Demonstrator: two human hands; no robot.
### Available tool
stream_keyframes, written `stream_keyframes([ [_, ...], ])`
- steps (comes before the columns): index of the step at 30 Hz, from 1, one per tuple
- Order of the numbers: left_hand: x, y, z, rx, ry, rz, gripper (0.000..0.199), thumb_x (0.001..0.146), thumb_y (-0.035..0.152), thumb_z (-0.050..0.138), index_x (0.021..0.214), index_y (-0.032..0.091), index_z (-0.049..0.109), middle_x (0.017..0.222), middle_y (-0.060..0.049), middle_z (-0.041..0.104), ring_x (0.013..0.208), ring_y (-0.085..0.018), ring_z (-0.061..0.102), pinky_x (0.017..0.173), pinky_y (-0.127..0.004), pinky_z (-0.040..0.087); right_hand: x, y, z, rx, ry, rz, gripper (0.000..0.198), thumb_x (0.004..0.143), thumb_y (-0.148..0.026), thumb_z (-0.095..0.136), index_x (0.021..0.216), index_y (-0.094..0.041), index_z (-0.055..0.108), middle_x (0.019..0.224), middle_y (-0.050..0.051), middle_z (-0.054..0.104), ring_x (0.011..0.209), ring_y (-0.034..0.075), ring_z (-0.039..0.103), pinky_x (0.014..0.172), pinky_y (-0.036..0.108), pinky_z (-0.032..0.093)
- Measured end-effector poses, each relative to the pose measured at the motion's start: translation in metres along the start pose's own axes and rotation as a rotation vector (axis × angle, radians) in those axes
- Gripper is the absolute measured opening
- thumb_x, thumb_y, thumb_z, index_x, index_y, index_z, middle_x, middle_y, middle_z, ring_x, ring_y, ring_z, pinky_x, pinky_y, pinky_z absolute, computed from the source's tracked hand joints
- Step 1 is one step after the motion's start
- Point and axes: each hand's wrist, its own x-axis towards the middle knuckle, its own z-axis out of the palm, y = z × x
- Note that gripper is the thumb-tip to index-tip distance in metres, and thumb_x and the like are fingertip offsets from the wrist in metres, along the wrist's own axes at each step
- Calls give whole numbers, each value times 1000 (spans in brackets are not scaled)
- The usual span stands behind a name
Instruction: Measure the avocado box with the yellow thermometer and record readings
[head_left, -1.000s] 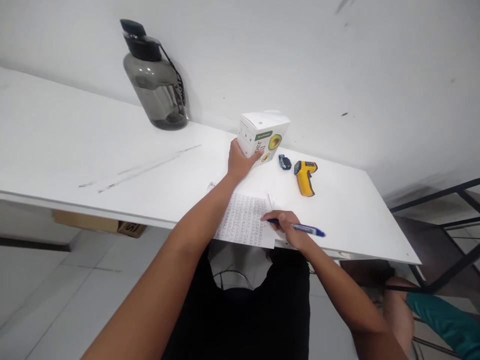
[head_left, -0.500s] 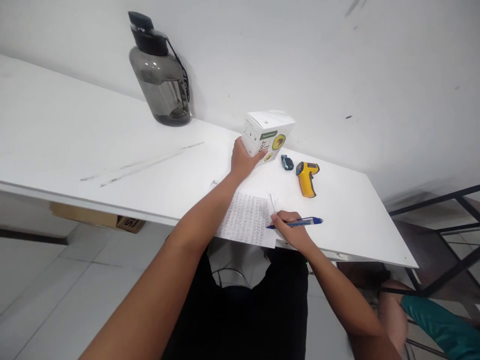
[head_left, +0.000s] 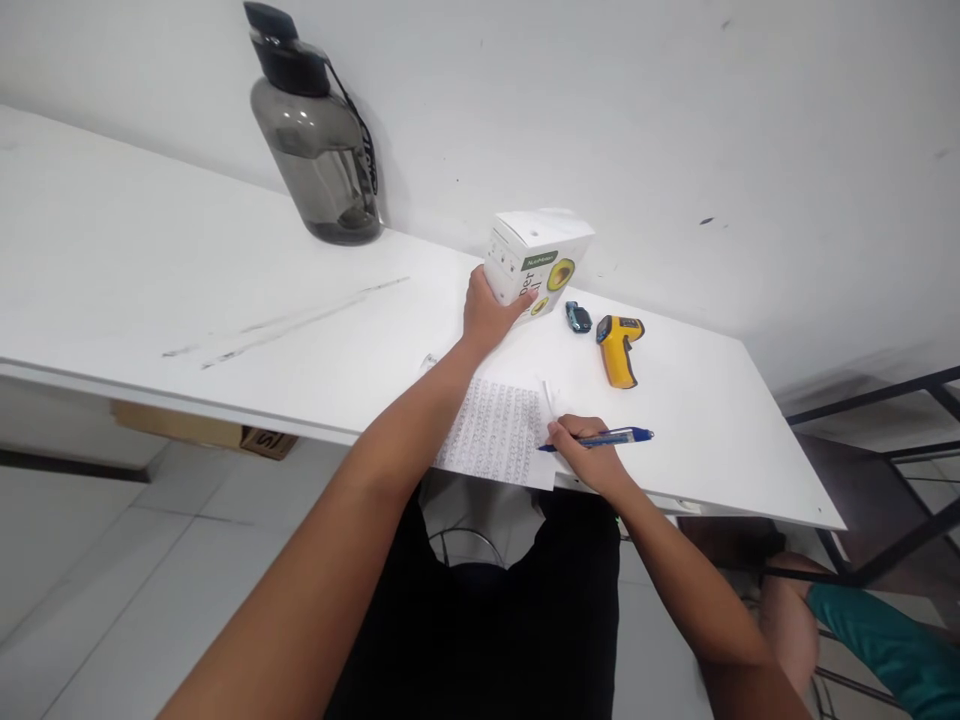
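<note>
Paper reaches the table's front edge, right grip pinching pen, left grip clasping box.

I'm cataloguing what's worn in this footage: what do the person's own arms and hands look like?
The left hand and right hand are ungloved, with no watch or bracelet visible. Both forearms are bare, without sleeves. Black clothing covers the thighs.

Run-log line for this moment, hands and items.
left hand: gripping white box | right hand: holding blue pen, tip over printed sheet | table: yellow pistol-shaped device, small dark device, water bottle
</note>
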Motion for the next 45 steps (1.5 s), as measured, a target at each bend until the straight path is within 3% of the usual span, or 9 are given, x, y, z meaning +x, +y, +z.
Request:
stream_keyframes([
  [8, 0, 3, -1, -43, 20, -16, 83, 65, 52, 92, 131, 32, 46, 131, -9, 59, 134, -37, 54, 110, -59, 49, 2, 3, 0, 35, -47, -21, 50, 92, -57, 61, 56, -23, 55, 54, 0, 51, 59, 18, 54, 55, 30, 42],
  [36, 1, -3, 0, -60, 17, -6, 83, 64, 54, 93, 130, 34, 46, 132, -9, 59, 133, -36, 55, 110, -57, 49, 1, 2, 0, 29, -5, -5, 51, 93, -59, 59, 56, -23, 53, 55, 0, 50, 60, 17, 53, 57, 31, 41],
  [45, -1, 8, -4, -13, -4, -47, 84, 67, 51, 93, 132, 30, 44, 136, -12, 57, 136, -37, 53, 111, -56, 48, 0, 0, 0, 13, 30, -15, 53, 93, -61, 57, 55, -24, 50, 52, 0, 47, 57, 16, 49, 54, 30, 39],
])
